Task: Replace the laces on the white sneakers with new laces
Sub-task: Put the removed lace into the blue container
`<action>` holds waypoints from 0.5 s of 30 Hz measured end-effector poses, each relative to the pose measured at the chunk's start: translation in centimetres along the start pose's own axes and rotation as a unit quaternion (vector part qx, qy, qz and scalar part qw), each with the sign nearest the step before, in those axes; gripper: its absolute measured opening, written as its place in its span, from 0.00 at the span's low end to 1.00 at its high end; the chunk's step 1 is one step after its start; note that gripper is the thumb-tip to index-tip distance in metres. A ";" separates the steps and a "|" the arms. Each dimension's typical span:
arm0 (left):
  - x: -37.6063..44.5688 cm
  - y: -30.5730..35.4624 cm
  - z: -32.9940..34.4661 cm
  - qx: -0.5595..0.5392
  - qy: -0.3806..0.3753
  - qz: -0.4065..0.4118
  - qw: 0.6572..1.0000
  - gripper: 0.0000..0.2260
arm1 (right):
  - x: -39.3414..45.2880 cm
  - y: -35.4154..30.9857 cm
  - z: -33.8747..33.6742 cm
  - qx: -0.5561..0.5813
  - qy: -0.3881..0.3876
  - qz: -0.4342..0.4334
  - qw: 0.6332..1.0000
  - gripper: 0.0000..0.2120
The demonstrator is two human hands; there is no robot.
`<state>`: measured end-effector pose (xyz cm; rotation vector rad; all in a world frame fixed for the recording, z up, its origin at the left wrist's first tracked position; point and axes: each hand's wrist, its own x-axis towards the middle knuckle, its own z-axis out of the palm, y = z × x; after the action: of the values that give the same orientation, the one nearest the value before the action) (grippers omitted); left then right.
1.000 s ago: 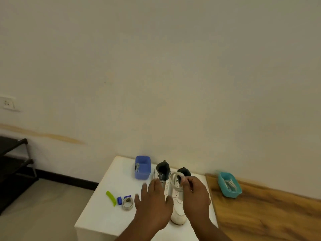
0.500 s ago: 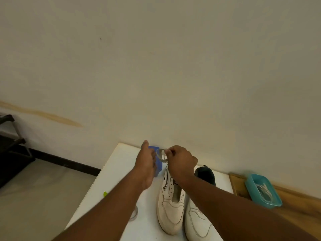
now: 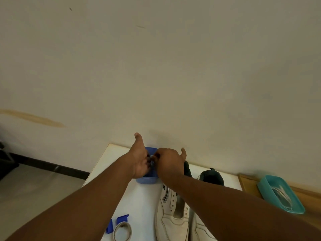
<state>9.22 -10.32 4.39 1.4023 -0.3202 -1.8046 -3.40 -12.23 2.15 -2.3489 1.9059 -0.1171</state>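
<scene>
- Both hands meet over the blue tub (image 3: pixel 147 180) at the counter's (image 3: pixel 139 202) far edge.
- Right hand (image 3: pixel 169 161) pinches a lace (image 3: pixel 152 160); left hand (image 3: pixel 139 159) cups it, its grip unclear.
- Tub lies directly beneath; sneakers (image 3: pixel 173 214) sit nearer the right arm.

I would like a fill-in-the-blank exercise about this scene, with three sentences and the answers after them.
1. Both hands meet over the ____ tub at the table's far edge.
2. The near white sneaker has ____ laces in its eyelets.
3. The teal tray sits on the ____ surface beside the table.

Answers: blue; no; wooden
</scene>
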 end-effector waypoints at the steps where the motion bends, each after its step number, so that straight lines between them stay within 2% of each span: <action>1: 0.3 0.0 -0.1 -0.003 0.003 -0.004 1.000 0.54 | -0.1 0.0 -0.1 0.000 -0.007 -0.005 1.000 0.09; 5: 0.5 0.2 0.0 0.003 -0.003 -0.020 1.000 0.54 | -0.2 -0.1 -1.1 0.059 0.031 -0.002 0.998 0.15; 11: 0.6 0.2 0.8 0.060 0.000 -0.026 0.998 0.53 | -1.8 2.1 -3.2 0.211 0.153 0.009 0.965 0.13; 13: 1.0 -0.2 1.0 0.091 -0.002 -0.031 0.995 0.49 | -3.4 3.3 -3.8 0.260 0.176 0.016 0.949 0.11; 15: 1.5 -0.7 1.0 0.121 -0.006 -0.035 0.992 0.49 | -5.8 4.6 -4.4 0.304 0.187 0.017 0.934 0.10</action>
<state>7.90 -11.26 3.23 1.5862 -0.5164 -1.8805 -9.59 -7.69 5.91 -1.9540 1.7009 -1.0531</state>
